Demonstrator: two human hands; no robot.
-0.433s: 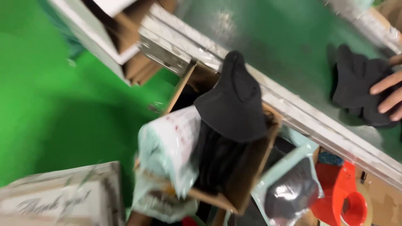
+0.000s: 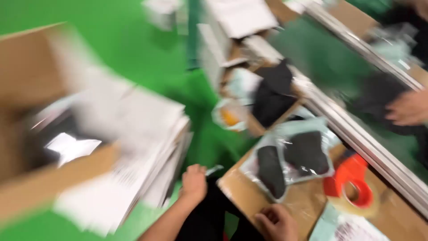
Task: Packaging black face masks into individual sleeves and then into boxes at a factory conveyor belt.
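Two hands show low in the blurred view: the left hand [image 2: 194,182] is curled near the edge of a stack of white sheets [image 2: 147,147], though whether it grips anything I cannot tell; the right hand [image 2: 277,222] rests with fingers bent on the near edge of a cardboard piece [image 2: 303,203]. On that cardboard lie two clear bags [image 2: 290,160] with dark cloth inside, and just right of them an orange tape dispenser [image 2: 352,185]. Beyond, another person's hand [image 2: 408,108] touches dark cloth on the green counter [image 2: 325,58].
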